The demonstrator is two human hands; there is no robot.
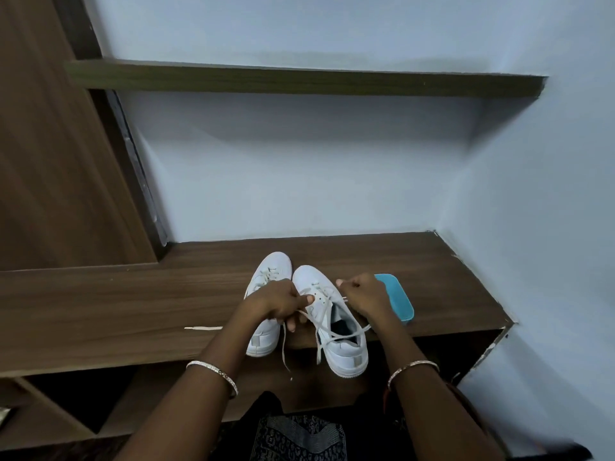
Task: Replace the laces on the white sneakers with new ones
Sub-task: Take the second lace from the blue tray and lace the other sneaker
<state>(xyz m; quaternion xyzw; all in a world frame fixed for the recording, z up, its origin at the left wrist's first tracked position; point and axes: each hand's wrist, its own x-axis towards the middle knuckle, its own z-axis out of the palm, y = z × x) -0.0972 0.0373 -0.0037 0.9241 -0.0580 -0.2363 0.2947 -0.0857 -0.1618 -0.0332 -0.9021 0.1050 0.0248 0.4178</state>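
- left sneaker (pixel 263 341) and right sneaker (pixel 346 352) stand side by side on the wooden ledge (pixel 133 311), toes to 12 o'clock, heels at the 6 o'clock edge.
- lace (pixel 332 334) is partly threaded in the right sneaker. slack strands cross its opening and one tail hangs off toward 6 o'clock. cannot tell whether it is old or new.
- left hand (pixel 276 302): fingers curled, pinching a strand at 9 o'clock of the eyelets.
- right hand (pixel 364 294): closed fist at 3 o'clock of the shoe, a strand running out of it.
- handling, judged: lace is soft, limp and light, so pinch it near the tip or close to an eyelet. the shoe is light and may slide, so steady it by the upper.
- blue container (pixel 401 302) sits at 3 o'clock, behind the right hand. a pale strip (pixel 203 328) lies at 9 o'clock.
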